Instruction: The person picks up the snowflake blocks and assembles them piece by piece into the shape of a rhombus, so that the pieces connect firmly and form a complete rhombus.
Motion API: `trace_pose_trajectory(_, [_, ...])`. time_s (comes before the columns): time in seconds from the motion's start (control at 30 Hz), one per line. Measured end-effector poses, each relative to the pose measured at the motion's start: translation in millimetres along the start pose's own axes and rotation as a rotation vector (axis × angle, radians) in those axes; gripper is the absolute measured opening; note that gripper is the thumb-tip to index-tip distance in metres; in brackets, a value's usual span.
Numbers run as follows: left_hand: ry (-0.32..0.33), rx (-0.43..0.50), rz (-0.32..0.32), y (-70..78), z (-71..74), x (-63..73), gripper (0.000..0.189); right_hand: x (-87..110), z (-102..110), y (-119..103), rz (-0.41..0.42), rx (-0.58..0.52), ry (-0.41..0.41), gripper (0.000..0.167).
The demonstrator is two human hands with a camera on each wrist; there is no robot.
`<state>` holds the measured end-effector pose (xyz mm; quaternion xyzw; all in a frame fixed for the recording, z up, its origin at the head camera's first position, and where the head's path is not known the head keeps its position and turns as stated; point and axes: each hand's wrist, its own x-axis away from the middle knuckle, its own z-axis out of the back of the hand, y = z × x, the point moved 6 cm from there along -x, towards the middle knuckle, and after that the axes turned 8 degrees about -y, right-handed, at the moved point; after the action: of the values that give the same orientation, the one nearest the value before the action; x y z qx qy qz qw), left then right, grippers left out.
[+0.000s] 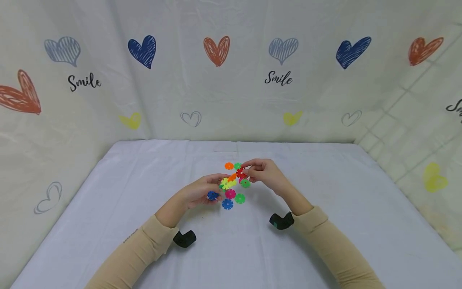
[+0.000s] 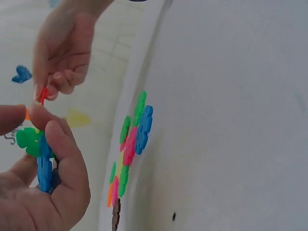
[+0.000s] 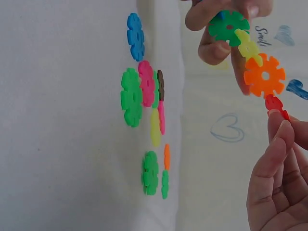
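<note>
My left hand (image 1: 196,192) holds a short chain of flower-shaped plastic interlocking discs above the table. The chain has a blue disc (image 2: 44,168) in the curl of the fingers, then a green disc (image 3: 219,30), a yellow disc (image 3: 248,49) and an orange disc (image 3: 276,79). At the chain's far end, my right hand (image 1: 265,173) pinches a red disc (image 3: 273,102) between thumb and fingertips. Its edge meets the orange disc's rim; whether the two are slotted together I cannot tell.
Several loose discs lie on the white-covered table (image 1: 231,249) below and beyond my hands, among them a blue disc (image 1: 227,204), a pink disc (image 1: 230,194), a green disc (image 1: 240,198) and a brown disc (image 3: 160,85). A heart-printed curtain (image 1: 238,96) hangs behind the table.
</note>
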<state>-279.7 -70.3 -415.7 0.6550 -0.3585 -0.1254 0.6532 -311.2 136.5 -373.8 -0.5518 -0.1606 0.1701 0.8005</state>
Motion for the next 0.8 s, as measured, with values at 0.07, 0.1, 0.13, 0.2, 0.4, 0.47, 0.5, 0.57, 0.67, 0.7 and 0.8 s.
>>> trace_pose_trajectory(0.07, [0.029,-0.064,-0.026,2.6,-0.1,0.0,0.056,1.2,-1.9,-1.0,0.011,0.017,-0.004,0.032])
trace_pose_trajectory(0.1, [0.048,-0.105,-0.041,3.9,0.2,-0.1,0.054,1.7,-2.6,-1.5,0.016,0.023,-0.005,0.032])
trace_pose_trajectory(0.13, [0.068,-0.143,-0.060,5.4,0.4,0.0,0.052,1.9,-3.3,-2.1,0.023,0.031,-0.009,0.032])
trace_pose_trajectory(0.2, [0.107,-0.201,-0.091,8.0,1.2,0.3,0.050,1.9,-4.4,-2.8,0.038,0.040,-0.018,0.032])
trace_pose_trajectory(0.4, [0.164,-0.193,-0.105,8.4,3.8,0.3,0.049,2.9,-0.7,-2.0,0.036,0.008,0.035,0.028])
trace_pose_trajectory(0.47, [0.176,-0.187,-0.097,8.2,4.6,0.1,0.050,2.9,0.0,-0.3,0.027,-0.005,0.041,0.028])
trace_pose_trajectory(0.5, [0.183,-0.185,-0.094,8.2,5.0,0.2,0.051,2.5,-0.2,0.5,0.024,-0.008,0.036,0.028])
trace_pose_trajectory(0.57, [0.194,-0.180,-0.090,8.6,5.8,0.6,0.052,1.5,-0.6,2.4,0.021,-0.013,0.023,0.030])
trace_pose_trajectory(0.67, [0.201,-0.176,-0.091,9.3,6.6,0.8,0.053,0.6,0.1,4.0,0.014,-0.026,0.025,0.031])
trace_pose_trajectory(0.7, [0.202,-0.177,-0.092,9.5,6.7,0.7,0.053,0.3,0.5,4.5,0.010,-0.032,0.028,0.031])
trace_pose_trajectory(0.8, [0.213,-0.168,-0.084,8.9,7.9,0.2,0.052,-0.6,0.4,5.4,-0.007,-0.042,0.023,0.031])
